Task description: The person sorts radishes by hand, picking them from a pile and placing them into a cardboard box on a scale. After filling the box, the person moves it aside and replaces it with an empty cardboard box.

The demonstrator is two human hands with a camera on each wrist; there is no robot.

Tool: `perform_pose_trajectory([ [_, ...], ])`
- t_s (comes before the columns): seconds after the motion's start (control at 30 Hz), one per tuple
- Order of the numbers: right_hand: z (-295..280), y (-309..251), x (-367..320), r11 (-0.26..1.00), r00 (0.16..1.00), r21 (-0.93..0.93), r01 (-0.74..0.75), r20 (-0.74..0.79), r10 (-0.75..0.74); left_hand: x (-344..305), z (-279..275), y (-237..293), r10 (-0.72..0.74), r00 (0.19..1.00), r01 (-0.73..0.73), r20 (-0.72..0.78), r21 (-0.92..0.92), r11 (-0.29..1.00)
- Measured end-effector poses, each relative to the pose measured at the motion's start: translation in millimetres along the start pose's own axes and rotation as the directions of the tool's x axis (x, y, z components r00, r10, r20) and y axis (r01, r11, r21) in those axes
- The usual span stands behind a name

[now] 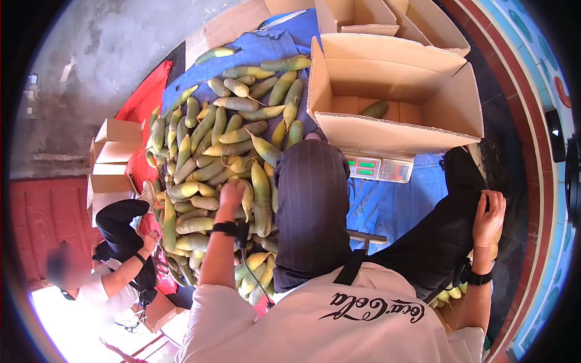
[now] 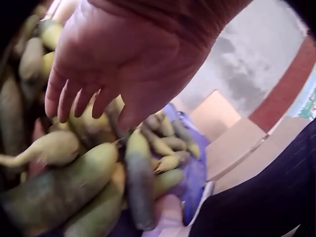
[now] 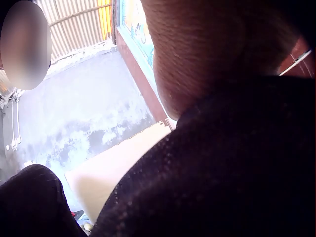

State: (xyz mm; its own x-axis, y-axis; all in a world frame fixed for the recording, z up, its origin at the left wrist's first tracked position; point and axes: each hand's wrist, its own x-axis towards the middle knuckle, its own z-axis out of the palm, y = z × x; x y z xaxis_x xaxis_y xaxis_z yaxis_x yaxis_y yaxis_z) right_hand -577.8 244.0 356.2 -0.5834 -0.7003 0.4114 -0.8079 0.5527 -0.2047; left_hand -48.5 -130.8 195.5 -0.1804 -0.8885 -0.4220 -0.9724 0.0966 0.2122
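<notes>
Long green radishes [image 1: 206,145] lie in a large pile left of the person's knee. My left hand [image 1: 232,193] is over the pile; in the left wrist view this hand [image 2: 123,64] has its fingers straight and apart, with radishes [image 2: 140,177] below and nothing visibly held. On the dark trouser leg rests my right hand [image 1: 489,218], fingers loosely bent and holding nothing. The right wrist view shows only part of that hand [image 3: 217,54] against dark cloth. A cardboard box [image 1: 393,130] with one radish [image 1: 375,109] inside stands on a digital scale [image 1: 381,169].
More open boxes [image 1: 363,13] stand behind the weighed one. Blue sheeting [image 1: 393,206] covers the floor under the scale. Another person [image 1: 115,272] sits at the left, near small cartons [image 1: 112,145]. Some radishes [image 1: 448,295] lie beneath my right arm.
</notes>
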Motion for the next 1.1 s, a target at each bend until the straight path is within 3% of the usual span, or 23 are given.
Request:
perform_pose_trajectory([
  [0.03, 0.4, -1.0, 0.7, 1.0, 1.0, -0.017, 0.007, 0.002, -0.007, 3.9, 35.0, -28.2, -0.039, 0.998, 0.037, 0.039, 0.043, 0.998],
  [0.1, 0.8, -3.2, 1.5, 0.999, 1.0, -0.032, 0.007, 0.013, -0.007, -4.7, 91.2, -58.8, -0.257, 0.966, 0.258, 0.033, -0.057, 0.964],
  [0.13, 0.4, -5.0, 2.8, 0.999, 1.0, -0.042, 0.002, 0.022, -0.001, -24.5, 90.1, -41.6, -0.363, 0.925, 0.329, -0.11, -0.239, 0.913],
  [0.17, -0.4, -7.2, 4.0, 0.999, 1.0, -0.045, 0.006, 0.023, -0.005, -27.5, 90.4, -36.8, -0.365, 0.925, 0.331, -0.106, -0.243, 0.912],
  [0.23, -1.6, -10.7, 4.9, 0.998, 1.0, -0.061, 0.008, 0.03, -0.006, -28.1, 99.2, -42.6, -0.54, 0.84, 0.523, -0.05, -0.189, 0.831],
  [0.27, -1.4, -11.6, 5.5, 0.998, 1.0, -0.062, 0.011, 0.028, -0.009, -19.4, 108.0, -63.1, -0.511, 0.856, 0.516, 0.078, -0.171, 0.839],
  [0.3, -1.0, -12.0, 5.7, 0.998, 1.0, -0.063, 0.011, 0.029, -0.009, -20.2, 107.8, -67.0, -0.51, 0.857, 0.515, 0.079, -0.175, 0.839],
  [0.37, -0.7, -12.4, 6.0, 0.998, 0.999, -0.063, 0.01, 0.031, -0.008, -21.1, 106.8, -72.8, -0.282, 0.958, 0.279, -0.051, -0.052, 0.959],
  [0.4, -0.5, -12.3, 6.1, 0.998, 0.999, -0.06, 0.027, 0.028, -0.025, -17.5, 103.6, -80.8, -0.28, 0.959, 0.277, -0.053, -0.053, 0.959],
  [0.47, -1.1, -10.9, 5.3, 0.998, 0.999, -0.053, 0.045, 0.024, -0.044, -11.8, 98.1, -98.9, -0.112, 0.981, 0.096, -0.158, -0.108, 0.99],
  [0.5, -0.5, -10.2, 5.1, 0.998, 0.999, -0.048, 0.049, 0.018, -0.048, -17.7, 84.7, -93.4, -0.118, 0.979, 0.102, -0.164, -0.108, 0.989],
  [0.53, 0.9, -9.5, 5.2, 0.998, 0.999, -0.043, 0.053, 0.01, -0.052, -27.8, 57.6, -77.4, -0.232, 0.972, 0.2, -0.035, -0.395, 0.897],
  [0.57, 1.6, -7.9, 4.6, 0.998, 0.998, -0.034, 0.056, 0.006, -0.056, -39.1, 31.8, -59.5, -0.296, 0.948, 0.303, 0.119, -0.632, 0.713],
  [0.6, 1.7, -5.7, 3.4, 0.998, 0.998, -0.033, 0.057, 0.003, -0.057, -50.4, 14.8, -45.0, -0.282, 0.954, 0.263, 0.102, -0.735, 0.624],
  [0.63, 2.1, -5.4, 2.8, 0.998, 0.998, -0.028, 0.061, -0.001, -0.061, -59.0, -1.2, -37.4, -0.291, 0.952, 0.261, 0.091, -0.738, 0.622],
  [0.7, 0.2, -7.2, 2.7, 0.997, 0.998, -0.016, 0.069, 0.002, -0.069, -75.5, -34.4, -21.6, -0.256, 0.957, 0.241, 0.137, -0.867, 0.435],
  [0.77, 0.6, -3.8, 2.0, 0.997, 0.998, -0.031, 0.064, 0.01, -0.064, -97.0, -74.9, 18.2, -0.296, 0.949, 0.228, 0.108, -0.885, 0.406],
  [0.93, 5.7, 4.5, -0.9, 0.997, 0.997, -0.006, 0.071, -0.022, -0.071, -133.5, -153.0, 89.1, -0.092, 0.972, -0.175, -0.219, -0.922, 0.344],
  [1.03, 2.6, 4.1, -1.2, 0.998, 0.997, 0.002, 0.061, -0.048, -0.06, -140.1, -192.0, 128.6, 0.168, 0.934, -0.347, -0.314, -0.91, 0.226],
  [1.1, 1.0, 1.1, -0.7, 0.998, 0.998, 0.025, 0.05, -0.034, -0.049, -140.6, -212.0, 169.8, 0.325, 0.885, -0.418, -0.334, -0.878, 0.234],
])
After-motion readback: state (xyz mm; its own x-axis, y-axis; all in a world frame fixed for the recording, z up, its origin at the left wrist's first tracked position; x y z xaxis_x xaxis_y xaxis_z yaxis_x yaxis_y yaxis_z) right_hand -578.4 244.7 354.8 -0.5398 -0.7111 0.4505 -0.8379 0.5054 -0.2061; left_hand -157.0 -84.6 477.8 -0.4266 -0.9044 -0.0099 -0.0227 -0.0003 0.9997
